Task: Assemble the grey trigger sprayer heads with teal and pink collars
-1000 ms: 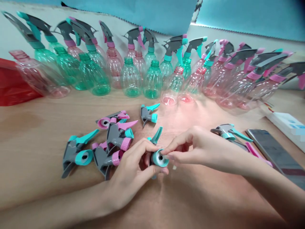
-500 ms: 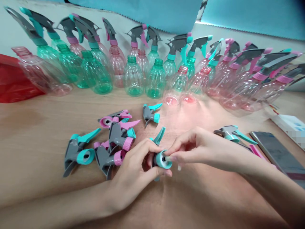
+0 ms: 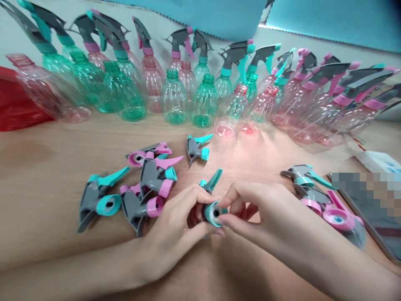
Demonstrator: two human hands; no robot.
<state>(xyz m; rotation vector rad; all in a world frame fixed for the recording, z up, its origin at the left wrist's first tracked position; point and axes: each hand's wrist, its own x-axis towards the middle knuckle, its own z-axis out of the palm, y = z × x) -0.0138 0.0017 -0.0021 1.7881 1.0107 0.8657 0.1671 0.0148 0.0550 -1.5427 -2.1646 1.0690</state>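
Note:
In the head view, my left hand (image 3: pixel 175 223) is closed around a grey and teal trigger spray head (image 3: pixel 209 214), its collar opening turned toward me. The teal trigger sticks up above my fingers. My right hand (image 3: pixel 255 209) pinches the right edge of the teal collar between thumb and fingers. A dark hole shows inside the white lining of the collar. Whether a small part is between my right fingertips, I cannot make out. Left of my hands lie several loose spray heads, among them a teal one (image 3: pixel 108 205) and a pink one (image 3: pixel 154 206).
Behind stands a row of green bottles (image 3: pixel 203 102) and pink bottles (image 3: pixel 230 113), some topped with spray heads. One spray head (image 3: pixel 196 150) lies farther back. On the right are more spray heads (image 3: pixel 338 219) and a phone (image 3: pixel 374 230). A red bag (image 3: pixel 21 104) sits far left.
My right fingertips have moved from the collar's opening to its right edge, and the hole inside now shows more plainly. My right forearm has shifted lower, uncovering pink spray heads on the right.

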